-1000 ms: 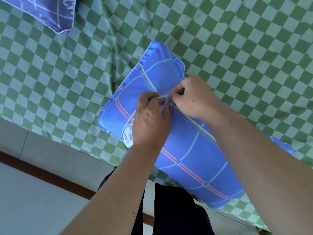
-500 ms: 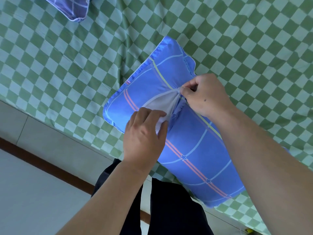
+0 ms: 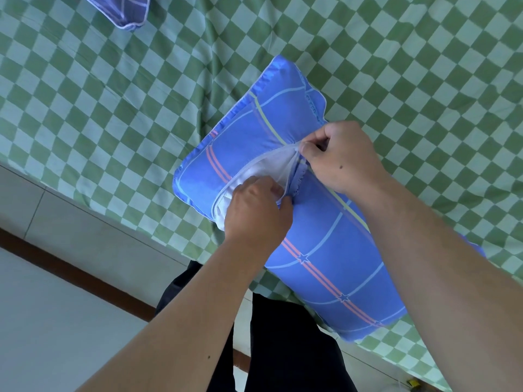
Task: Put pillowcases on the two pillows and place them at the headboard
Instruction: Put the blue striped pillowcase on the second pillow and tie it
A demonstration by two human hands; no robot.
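A pillow in a blue pillowcase [image 3: 325, 250] with pink and pale stripes lies slantwise near the bed's edge. Its back opening gapes and shows the white pillow [image 3: 254, 172] inside. My left hand [image 3: 259, 207] grips the lower flap of the opening, fingers curled into the fabric. My right hand [image 3: 339, 157] pinches the upper flap at its scalloped hem and holds it up. A second pillow [image 3: 124, 9] in a purple-blue case peeks in at the top left.
The green and white checked bedsheet [image 3: 113, 94] covers the bed. The bed's edge runs diagonally at the lower left, with pale floor tiles [image 3: 56, 321] and a brown strip below it. My dark trousers [image 3: 283, 349] stand against the bed.
The flaps, pinched together a second ago, have been pulled apart and the white pillow shows. My left hand has slid down and left along the opening. The camera has tilted.
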